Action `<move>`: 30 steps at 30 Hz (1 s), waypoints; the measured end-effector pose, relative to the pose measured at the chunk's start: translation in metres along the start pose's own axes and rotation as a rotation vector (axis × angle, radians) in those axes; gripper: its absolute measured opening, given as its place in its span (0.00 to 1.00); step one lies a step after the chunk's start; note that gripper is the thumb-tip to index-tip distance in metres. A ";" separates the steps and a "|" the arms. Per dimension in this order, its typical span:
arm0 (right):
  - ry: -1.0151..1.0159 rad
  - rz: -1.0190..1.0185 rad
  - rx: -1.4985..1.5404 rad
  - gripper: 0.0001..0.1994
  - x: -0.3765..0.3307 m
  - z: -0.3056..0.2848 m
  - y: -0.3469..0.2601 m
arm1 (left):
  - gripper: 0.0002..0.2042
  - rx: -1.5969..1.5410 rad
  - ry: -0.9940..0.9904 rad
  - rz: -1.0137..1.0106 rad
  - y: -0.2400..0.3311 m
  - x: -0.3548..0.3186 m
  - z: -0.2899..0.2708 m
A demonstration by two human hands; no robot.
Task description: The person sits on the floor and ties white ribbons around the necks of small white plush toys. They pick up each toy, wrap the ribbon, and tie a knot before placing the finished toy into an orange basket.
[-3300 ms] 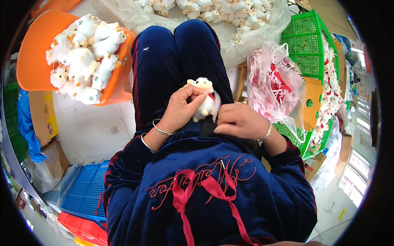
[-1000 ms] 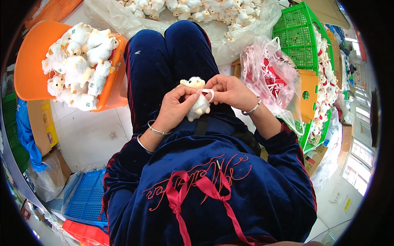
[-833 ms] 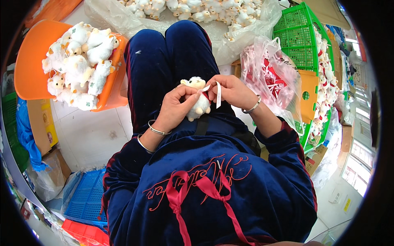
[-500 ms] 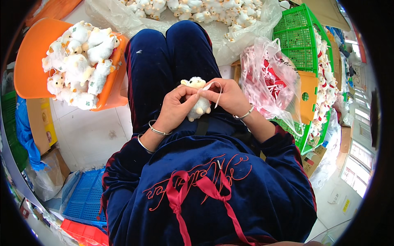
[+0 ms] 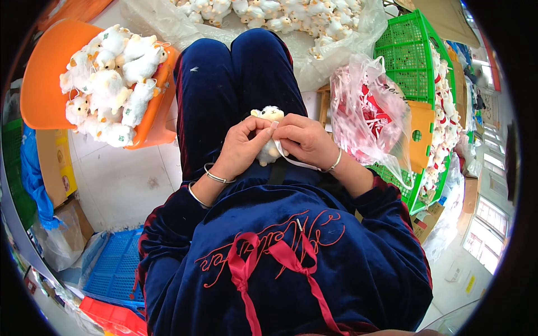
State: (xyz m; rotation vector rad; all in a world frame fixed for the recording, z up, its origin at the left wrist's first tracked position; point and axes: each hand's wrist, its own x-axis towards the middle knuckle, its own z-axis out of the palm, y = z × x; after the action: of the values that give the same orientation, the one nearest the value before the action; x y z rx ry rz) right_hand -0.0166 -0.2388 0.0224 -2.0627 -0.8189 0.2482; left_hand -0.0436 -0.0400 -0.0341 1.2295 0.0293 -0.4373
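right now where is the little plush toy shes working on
In the head view, the small white plush toy sits mid-frame over her lap, held between the left hand and right hand.

1. Small plush toy (image 5: 269, 134): white/cream fluffy animal, approx. upright over the lap, head up top w/ face toward the camera, body mostly hidden btwn the fingers of both hands.
2. White ribbon (image 5: 297, 163): thin, flat strip, one end up at the toy's neck area by the fingertips, rest curving down and across under the right hand toward the wrist; hangs loose, not taut.
3. Exact attachment of ribbon to toy: can't tell, fingers cover it.
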 end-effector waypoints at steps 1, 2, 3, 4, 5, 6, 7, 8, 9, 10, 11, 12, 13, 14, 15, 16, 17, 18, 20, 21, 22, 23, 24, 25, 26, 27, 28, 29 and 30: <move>-0.035 0.008 0.002 0.11 0.000 -0.003 0.000 | 0.10 0.022 -0.003 0.007 -0.002 0.000 -0.001; -0.106 0.051 0.025 0.10 0.001 -0.008 -0.001 | 0.10 0.015 -0.003 -0.003 -0.002 0.000 -0.001; -0.117 0.080 0.086 0.09 0.001 -0.011 -0.002 | 0.10 0.006 -0.006 -0.011 -0.001 0.000 -0.001; -0.128 0.110 0.147 0.09 0.001 -0.014 -0.003 | 0.10 -0.002 -0.009 -0.019 0.000 0.001 0.000; -0.139 0.139 0.207 0.08 0.000 -0.016 -0.003 | 0.10 0.018 -0.017 -0.013 -0.002 0.002 0.000; -0.121 0.103 0.214 0.07 0.000 -0.016 0.002 | 0.10 0.040 -0.022 -0.008 -0.004 0.002 -0.001; -0.119 0.158 0.200 0.08 -0.001 -0.014 0.002 | 0.10 0.062 -0.028 -0.002 -0.005 0.002 -0.002; -0.117 0.212 0.185 0.08 -0.002 -0.012 0.001 | 0.10 0.038 -0.028 -0.005 -0.006 0.001 -0.002; -0.116 0.264 0.173 0.09 -0.002 -0.010 -0.001 | 0.10 0.016 -0.026 -0.007 -0.005 0.001 -0.002; -0.111 0.305 0.184 0.09 -0.001 -0.010 -0.005 | 0.10 -0.007 -0.024 -0.010 -0.005 0.000 -0.002; -0.105 0.345 0.195 0.09 0.000 -0.010 -0.011 | 0.10 0.002 -0.022 -0.005 -0.004 0.000 -0.002; -0.098 0.388 0.206 0.09 0.000 -0.009 -0.015 | 0.10 0.011 -0.023 -0.001 -0.003 0.000 -0.002; -0.065 0.451 0.226 0.09 -0.001 -0.006 -0.018 | 0.10 0.019 -0.024 0.003 -0.002 0.000 -0.002; -0.033 0.515 0.247 0.09 -0.002 -0.002 -0.021 | 0.10 0.013 -0.020 -0.007 -0.002 0.000 -0.002; 0.001 0.579 0.264 0.09 -0.003 -0.001 -0.022 | 0.10 0.004 -0.017 -0.015 -0.002 0.000 -0.001; 0.010 0.610 0.316 0.08 -0.005 -0.001 -0.020 | 0.10 -0.005 -0.014 -0.024 -0.001 0.000 -0.001; 0.019 0.641 0.368 0.08 -0.006 0.000 -0.017 | 0.10 0.000 -0.019 -0.021 -0.001 0.000 0.000; 0.027 0.671 0.422 0.08 -0.007 0.001 -0.015 | 0.10 0.006 -0.022 -0.018 -0.001 0.000 0.000; 0.018 0.624 0.407 0.07 -0.005 -0.003 -0.014 | 0.10 0.016 -0.027 -0.008 -0.001 0.001 -0.001; 0.014 0.601 0.399 0.06 -0.004 -0.005 -0.013 | 0.10 0.020 -0.030 0.001 -0.002 0.001 -0.001; 0.017 0.571 0.330 0.06 -0.003 -0.008 -0.011 | 0.10 0.023 -0.033 0.009 -0.003 0.002 -0.001; 0.020 0.540 0.261 0.05 -0.001 -0.011 -0.009 | 0.10 0.034 -0.044 0.031 -0.003 0.003 -0.001; 0.023 0.508 0.195 0.05 0.001 -0.014 -0.006 | 0.09 0.048 -0.054 0.053 -0.003 0.003 -0.002; 0.001 0.400 0.053 0.05 0.005 -0.017 -0.002 | 0.09 0.061 -0.065 0.074 -0.003 0.004 -0.002; -0.022 0.291 -0.089 0.05 0.010 -0.021 0.002 | 0.09 0.089 -0.080 0.064 -0.002 0.003 -0.003; -0.043 0.182 -0.230 0.05 0.014 -0.025 0.003 | 0.08 0.116 -0.096 0.053 0.001 0.003 -0.004; -0.074 0.184 -0.256 0.06 0.021 -0.029 -0.002 | 0.08 0.143 -0.113 0.042 0.004 0.002 -0.005; -0.103 0.174 -0.286 0.06 0.025 -0.031 -0.003 | 0.07 0.158 -0.123 0.023 0.008 0.002 -0.005; -0.133 0.162 -0.318 0.07 0.028 -0.033 -0.002 | 0.07 0.174 -0.133 0.004 0.012 0.001 -0.004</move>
State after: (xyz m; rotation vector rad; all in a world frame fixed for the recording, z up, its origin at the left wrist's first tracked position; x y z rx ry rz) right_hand 0.0191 -0.2417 0.0473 -2.4369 -0.8118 0.3671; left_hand -0.0373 -0.0334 -0.0254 1.3679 -0.1274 -0.5257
